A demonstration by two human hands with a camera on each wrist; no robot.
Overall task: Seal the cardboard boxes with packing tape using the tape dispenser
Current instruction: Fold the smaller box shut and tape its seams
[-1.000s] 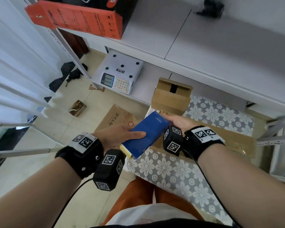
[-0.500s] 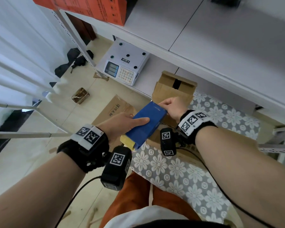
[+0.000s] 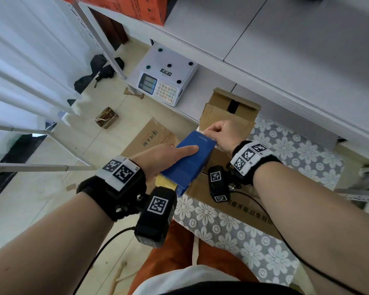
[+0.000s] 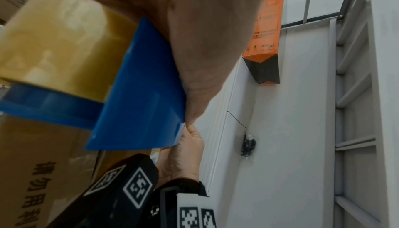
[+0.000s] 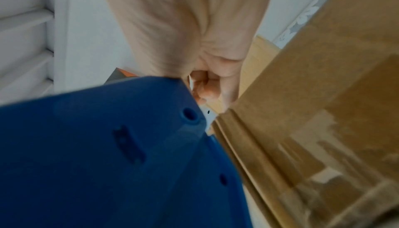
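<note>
The left hand (image 3: 164, 160) grasps the blue tape dispenser (image 3: 188, 160) around its body, thumb laid along the top face, with the yellowish tape roll (image 4: 54, 44) seated at the wrist end of the housing. The right hand (image 3: 224, 133) is curled at the dispenser's far end, fingertips (image 5: 205, 91) pinched at the blade edge; it appears to be gripping the free tape end, though the tape itself is too thin and blurred to confirm. The dispenser is held in the air above a flattened cardboard box (image 3: 232, 201) that lies on the counter (image 3: 285, 252) (covered with a floral lace cloth). A small open cardboard box (image 3: 228, 111) stands just beyond the hands, its flaps up. The step in hand is judged to be drawing out a starting length of tape before any seam is sealed. To do it well, keep the left grasp firm on the housing and clear of the roll so the roll turns freely. Pull the tape end straight out in line with the dispenser, not sideways, so that it does not fold onto itself or split. Keep the pinch at the extreme edge of the tape, away from the serrated blade. Close the box flaps flush before anchoring the tape end over the side wall. A weighing scale (image 3: 162, 75) rests on the lower shelf beyond, well apart from the work.
</note>
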